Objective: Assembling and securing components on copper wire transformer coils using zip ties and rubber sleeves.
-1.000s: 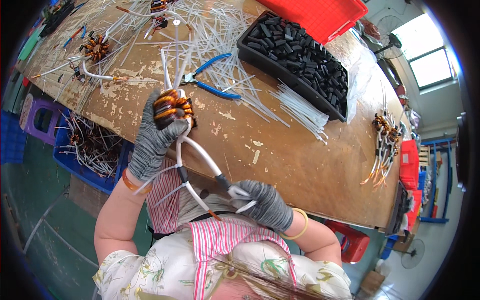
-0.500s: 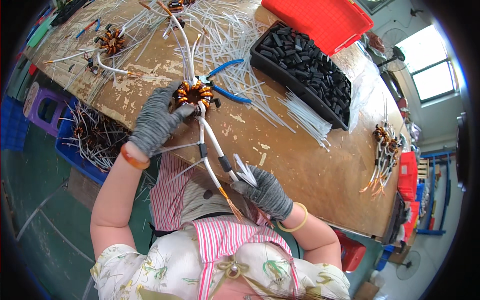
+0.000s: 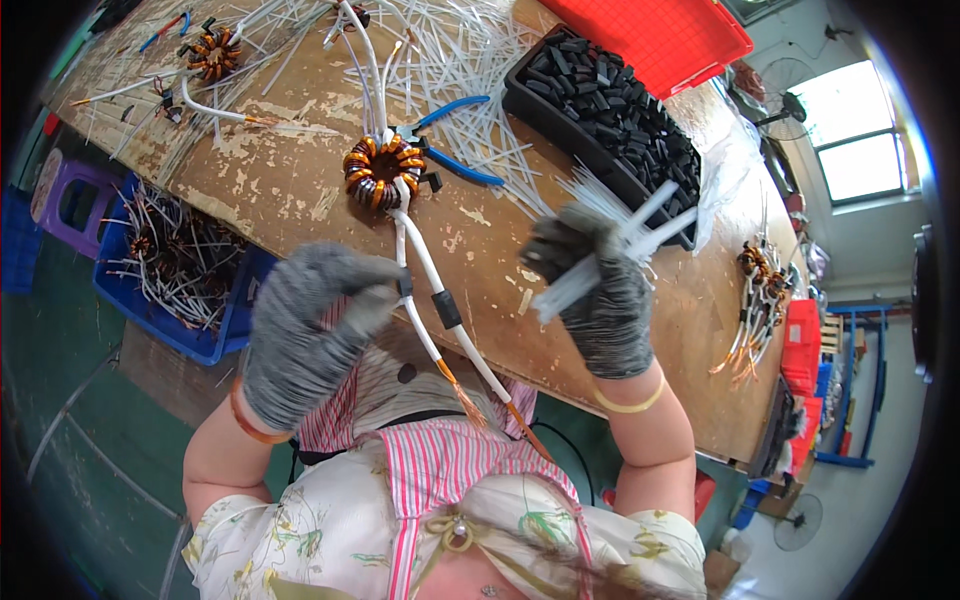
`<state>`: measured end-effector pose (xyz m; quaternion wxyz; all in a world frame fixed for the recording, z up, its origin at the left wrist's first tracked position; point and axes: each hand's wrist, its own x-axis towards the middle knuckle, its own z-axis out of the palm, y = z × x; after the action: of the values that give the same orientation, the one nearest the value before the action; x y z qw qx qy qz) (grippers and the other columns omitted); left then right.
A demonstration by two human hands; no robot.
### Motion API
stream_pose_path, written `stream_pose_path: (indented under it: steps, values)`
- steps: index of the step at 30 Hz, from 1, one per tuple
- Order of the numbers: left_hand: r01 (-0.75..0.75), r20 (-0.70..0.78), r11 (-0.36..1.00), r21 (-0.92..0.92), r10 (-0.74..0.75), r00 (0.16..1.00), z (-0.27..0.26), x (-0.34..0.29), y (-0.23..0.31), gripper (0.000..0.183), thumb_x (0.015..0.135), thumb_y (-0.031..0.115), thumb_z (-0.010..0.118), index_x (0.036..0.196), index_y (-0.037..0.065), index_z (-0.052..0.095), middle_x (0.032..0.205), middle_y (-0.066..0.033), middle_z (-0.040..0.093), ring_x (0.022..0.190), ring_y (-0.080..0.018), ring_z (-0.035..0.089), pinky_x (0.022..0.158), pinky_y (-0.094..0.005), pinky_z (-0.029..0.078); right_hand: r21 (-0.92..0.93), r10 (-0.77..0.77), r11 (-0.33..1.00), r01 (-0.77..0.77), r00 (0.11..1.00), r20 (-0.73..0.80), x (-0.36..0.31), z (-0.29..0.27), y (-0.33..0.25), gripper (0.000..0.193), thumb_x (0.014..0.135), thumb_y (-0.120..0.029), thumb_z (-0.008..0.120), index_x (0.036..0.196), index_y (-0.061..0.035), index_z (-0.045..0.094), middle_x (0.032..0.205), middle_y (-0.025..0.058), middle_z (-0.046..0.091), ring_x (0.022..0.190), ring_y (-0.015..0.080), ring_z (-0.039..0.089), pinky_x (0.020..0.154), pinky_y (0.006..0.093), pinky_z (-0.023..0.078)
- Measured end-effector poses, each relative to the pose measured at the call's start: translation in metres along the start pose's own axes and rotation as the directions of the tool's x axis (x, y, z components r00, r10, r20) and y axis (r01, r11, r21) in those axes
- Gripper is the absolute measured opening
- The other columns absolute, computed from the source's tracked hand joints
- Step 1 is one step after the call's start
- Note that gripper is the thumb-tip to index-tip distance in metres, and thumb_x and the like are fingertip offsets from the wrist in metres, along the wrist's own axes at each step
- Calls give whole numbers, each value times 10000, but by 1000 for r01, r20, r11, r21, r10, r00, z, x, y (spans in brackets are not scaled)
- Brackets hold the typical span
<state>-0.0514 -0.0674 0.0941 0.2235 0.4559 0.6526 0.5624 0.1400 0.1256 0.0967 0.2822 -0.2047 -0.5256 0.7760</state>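
On the table in front of me sits a ring-shaped coil (image 3: 360,176) wound with copper and dark wire. Two white leads run from it toward me, each with a black sleeve (image 3: 446,309) and bare copper strands at its end. In a grey glove, my left hand (image 3: 318,330) pinches thumb and forefinger at the nearer lead's black sleeve (image 3: 405,283). My right hand (image 3: 605,312), gloved too and blurred by motion, is closed around a small bunch of white plastic strips (image 3: 567,288), held above the table to the coil's right.
Blue-handled pliers (image 3: 462,168) lie against the coil. Loose white strips (image 3: 450,60) cover the far table. A black bin (image 3: 545,112) holds small black blocks. Another coil (image 3: 212,55) lies far left, and several bundled coils (image 3: 765,275) at right. A blue crate (image 3: 205,345) of coils stands below left.
My left hand has left the coil and moved down to the lead's sleeve. My right hand has risen away from the leads, up and right, carrying the white strips.
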Motion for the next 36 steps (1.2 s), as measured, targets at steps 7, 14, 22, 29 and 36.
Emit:
stream_pose_path:
  steps: [7,14,22,29,36]
  values:
    - [-355,189,916,188,321,928,40,21,-5,227,726,154,748,920,67,669,831,-104,608,791,-259,581,731,-363,447,88,-33,996,14,977,212,9,61,3,591,930,-467,482,1264,20,471,1162,158,583,1120,259,539,978,400,421]
    - [-381,20,838,390,406,914,23,21,-13,196,712,160,754,867,87,657,767,-73,598,727,-259,562,687,-370,426,-348,34,937,23,987,156,4,38,-2,508,925,-432,519,1158,18,545,937,98,625,851,164,589,779,303,467]
    - [-184,-79,969,165,199,977,29,8,-35,264,687,191,773,888,86,638,786,-84,602,726,-266,575,690,-382,443,-338,156,927,-164,986,-51,13,19,6,319,911,-410,577,903,-91,582,739,-15,570,558,46,447,498,171,340]
    - [-224,150,843,488,171,974,34,6,-37,234,712,200,730,896,72,665,817,-90,620,775,-269,589,731,-398,444,-335,282,900,-277,959,-34,10,22,32,334,944,-408,518,914,-86,598,775,-19,565,610,40,435,516,180,336]
    - [-283,-6,877,388,309,951,32,0,-42,167,693,121,736,845,74,683,834,-93,651,760,-255,603,700,-391,457,-297,361,902,-313,924,122,10,17,19,338,906,-325,594,1104,-52,602,863,-19,603,621,32,440,523,172,335]
